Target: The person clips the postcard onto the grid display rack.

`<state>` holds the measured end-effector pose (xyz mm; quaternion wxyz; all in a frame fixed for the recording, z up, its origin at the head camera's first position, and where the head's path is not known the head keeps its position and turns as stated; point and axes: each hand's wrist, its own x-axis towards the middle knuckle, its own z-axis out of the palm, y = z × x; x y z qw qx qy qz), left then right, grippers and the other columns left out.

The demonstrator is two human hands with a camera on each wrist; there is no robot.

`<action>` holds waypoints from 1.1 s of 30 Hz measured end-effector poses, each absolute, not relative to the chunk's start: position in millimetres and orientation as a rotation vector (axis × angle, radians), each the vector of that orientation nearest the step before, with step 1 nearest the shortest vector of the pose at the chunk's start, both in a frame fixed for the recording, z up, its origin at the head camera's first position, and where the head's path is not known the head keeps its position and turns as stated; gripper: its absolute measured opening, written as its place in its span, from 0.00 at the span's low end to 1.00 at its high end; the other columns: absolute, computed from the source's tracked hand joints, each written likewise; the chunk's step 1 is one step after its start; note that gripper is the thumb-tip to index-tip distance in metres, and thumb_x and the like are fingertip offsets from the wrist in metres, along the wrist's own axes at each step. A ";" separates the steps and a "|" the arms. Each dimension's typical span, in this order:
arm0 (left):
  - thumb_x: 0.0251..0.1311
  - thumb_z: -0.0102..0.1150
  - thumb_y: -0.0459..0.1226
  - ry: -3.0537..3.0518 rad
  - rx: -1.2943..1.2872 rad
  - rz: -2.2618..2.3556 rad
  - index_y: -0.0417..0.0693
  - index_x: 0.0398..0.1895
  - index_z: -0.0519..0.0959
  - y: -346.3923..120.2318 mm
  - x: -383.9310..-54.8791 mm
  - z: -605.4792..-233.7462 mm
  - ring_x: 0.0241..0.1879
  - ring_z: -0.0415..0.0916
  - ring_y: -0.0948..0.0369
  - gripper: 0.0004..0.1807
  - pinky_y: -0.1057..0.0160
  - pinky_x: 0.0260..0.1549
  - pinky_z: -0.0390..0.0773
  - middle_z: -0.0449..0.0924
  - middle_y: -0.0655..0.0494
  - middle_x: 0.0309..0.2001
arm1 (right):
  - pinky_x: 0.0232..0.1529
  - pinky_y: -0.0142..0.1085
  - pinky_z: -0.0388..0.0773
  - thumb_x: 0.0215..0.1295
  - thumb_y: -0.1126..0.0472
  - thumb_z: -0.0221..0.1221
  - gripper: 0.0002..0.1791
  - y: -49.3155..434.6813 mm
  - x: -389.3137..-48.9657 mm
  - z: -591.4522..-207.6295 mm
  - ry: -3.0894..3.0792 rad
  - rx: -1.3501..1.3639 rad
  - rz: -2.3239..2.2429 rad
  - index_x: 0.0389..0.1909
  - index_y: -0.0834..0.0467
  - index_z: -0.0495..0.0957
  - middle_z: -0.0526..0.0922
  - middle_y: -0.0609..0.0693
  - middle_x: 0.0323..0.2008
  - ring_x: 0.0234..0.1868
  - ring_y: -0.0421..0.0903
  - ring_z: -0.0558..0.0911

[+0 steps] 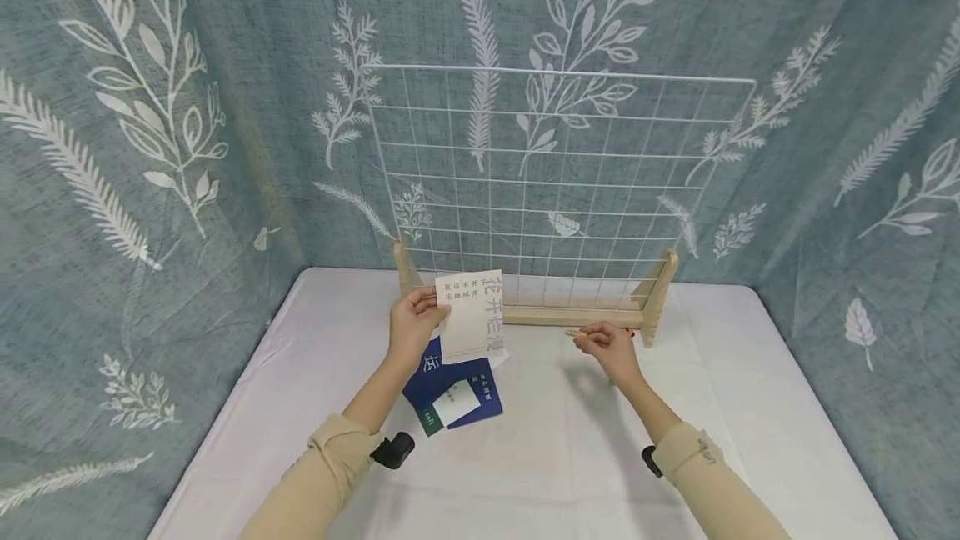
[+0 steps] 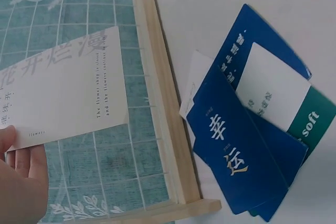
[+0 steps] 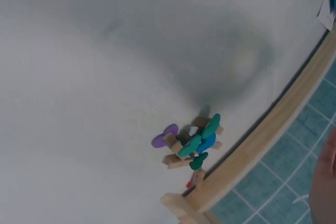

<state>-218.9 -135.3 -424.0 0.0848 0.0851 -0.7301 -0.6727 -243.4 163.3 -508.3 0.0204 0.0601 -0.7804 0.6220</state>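
My left hand (image 1: pixel 414 325) grips a white card (image 1: pixel 468 327) with printed characters by its left edge, thumb on the front, held up before the wire grid (image 1: pixel 555 182). In the left wrist view the card (image 2: pixel 68 93) also shows small English lines. My right hand (image 1: pixel 609 350) pinches a small wooden clip (image 1: pixel 576 333) between thumb and fingertips, in front of the grid's wooden base. The right wrist view shows only part of that hand (image 3: pixel 323 182). Below it lies a pile of wooden clips with green, blue and purple decorations (image 3: pixel 190 145).
Blue, white and green cards (image 2: pixel 247 156) lie overlapping on the white tablecloth (image 1: pixel 555 457), under and beside my left forearm. The grid stands in wooden feet (image 1: pixel 657 298) near the back edge. A patterned curtain (image 1: pixel 247 107) surrounds the table.
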 end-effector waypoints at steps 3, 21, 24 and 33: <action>0.57 0.57 0.24 -2.189 0.256 -1.990 0.32 0.52 0.74 -136.5 -220.7 -418.1 0.30 0.75 0.73 0.18 0.78 0.30 0.76 0.79 0.34 0.47 | 0.35 0.21 0.79 0.61 0.75 0.56 0.11 164.2 -242.7 -503.5 -2.428 0.241 1.904 0.41 0.79 0.73 0.81 0.74 0.36 0.29 0.28 0.81; 0.57 0.57 0.24 -2.110 0.305 -2.047 0.32 0.51 0.74 -145.2 -238.1 -397.0 0.28 0.75 0.73 0.17 0.78 0.29 0.77 0.81 0.49 0.38 | 0.36 0.20 0.77 0.57 0.72 0.62 0.11 152.2 -238.7 -484.6 -2.526 0.283 1.697 0.40 0.73 0.77 0.83 0.67 0.36 0.30 0.28 0.78; 0.57 0.57 0.23 -2.097 0.307 -2.058 0.32 0.52 0.73 -147.8 -240.3 -390.0 0.28 0.75 0.73 0.18 0.78 0.29 0.77 0.79 0.58 0.33 | 0.36 0.19 0.76 0.57 0.71 0.62 0.11 151.7 -240.8 -478.5 -2.550 0.317 1.672 0.40 0.72 0.77 0.83 0.67 0.37 0.31 0.30 0.78; 0.58 0.58 0.26 -2.211 0.237 -1.936 0.34 0.56 0.72 -160.1 -247.6 -364.7 0.27 0.74 0.75 0.21 0.78 0.29 0.76 0.80 0.55 0.36 | 0.36 0.21 0.77 0.60 0.68 0.61 0.11 152.5 -248.5 -444.5 -2.520 0.478 1.615 0.41 0.71 0.77 0.83 0.67 0.38 0.31 0.28 0.78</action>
